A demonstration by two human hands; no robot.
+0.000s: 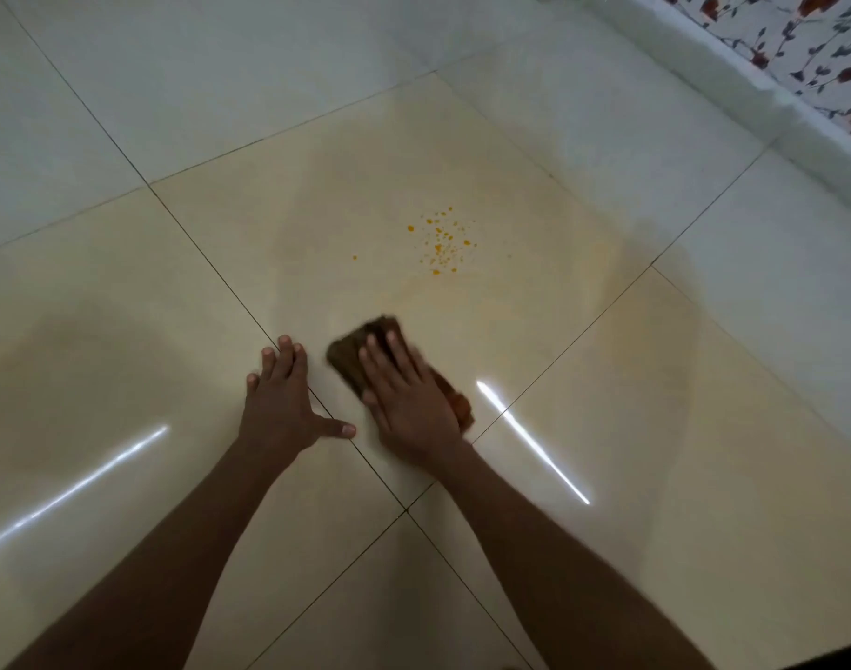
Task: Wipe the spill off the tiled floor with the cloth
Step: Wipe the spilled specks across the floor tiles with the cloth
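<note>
A scatter of small orange-yellow drops, the spill (442,241), lies on a cream floor tile (510,152). A folded brown cloth (353,353) lies flat on the same tile, nearer to me than the spill and apart from it. My right hand (409,401) presses flat on the cloth, fingers spread and pointing toward the spill, hiding most of it. My left hand (280,403) rests flat on the floor just left of the cloth, fingers apart, holding nothing, across a dark grout line (210,263).
Glossy tiles reflect two bright light streaks (529,440). A white raised ledge (732,84) runs along the upper right, with a floral-patterned surface (800,45) behind it. Open floor stretches left and beyond the spill.
</note>
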